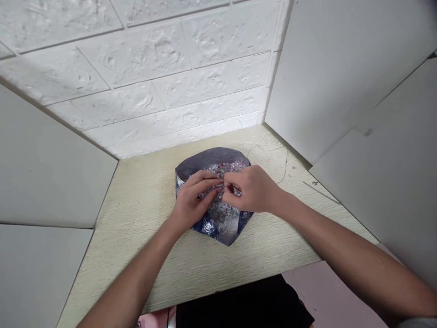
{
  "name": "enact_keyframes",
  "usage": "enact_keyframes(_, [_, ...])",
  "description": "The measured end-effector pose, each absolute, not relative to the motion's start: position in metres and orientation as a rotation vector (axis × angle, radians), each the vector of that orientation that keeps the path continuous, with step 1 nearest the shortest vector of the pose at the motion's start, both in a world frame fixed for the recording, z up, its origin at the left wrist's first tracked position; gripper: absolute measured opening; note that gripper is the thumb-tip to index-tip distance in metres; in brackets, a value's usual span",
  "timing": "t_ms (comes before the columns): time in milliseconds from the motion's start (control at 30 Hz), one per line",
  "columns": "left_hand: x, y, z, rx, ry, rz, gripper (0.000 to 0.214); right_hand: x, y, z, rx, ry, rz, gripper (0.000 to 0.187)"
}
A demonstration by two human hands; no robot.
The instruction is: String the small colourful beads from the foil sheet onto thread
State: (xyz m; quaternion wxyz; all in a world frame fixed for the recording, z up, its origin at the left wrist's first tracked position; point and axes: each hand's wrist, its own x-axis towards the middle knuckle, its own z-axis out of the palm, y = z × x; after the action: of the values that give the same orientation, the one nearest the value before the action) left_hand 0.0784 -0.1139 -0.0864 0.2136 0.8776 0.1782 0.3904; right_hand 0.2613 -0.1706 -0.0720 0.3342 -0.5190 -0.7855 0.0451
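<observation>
L hand [193,202] & R hand [251,189] are pinching w/ fingers [214,182] nearly closed, tips almost meeting on speckled inside of folded blue patterned sheet [209,226], which is lying mid-desk [143,228].

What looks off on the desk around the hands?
A thin dark curving line, hair or crack, cannot tell which, marks the pale wood-grain tabletop right of the blue patterned sheet. A slim grey strip lies askew by the white right-hand panel.
</observation>
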Motion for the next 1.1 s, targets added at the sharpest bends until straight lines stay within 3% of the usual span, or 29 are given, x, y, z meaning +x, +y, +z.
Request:
enact_keyframes(500, [0.0797, -0.1166, -0.0843, 2.379, 0.530, 1.105, 0.015, 0.2605, -0.1716, -0.0705, -1.313, -2.024, 0.121, 0.019])
enact_keyframes(1100, [0.0785, -0.1204, -0.0835, 2.383, 0.470, 0.998, 0.026, 0.2605, -0.1697, -0.0734, -1.291, -2.038, 0.092, 0.020])
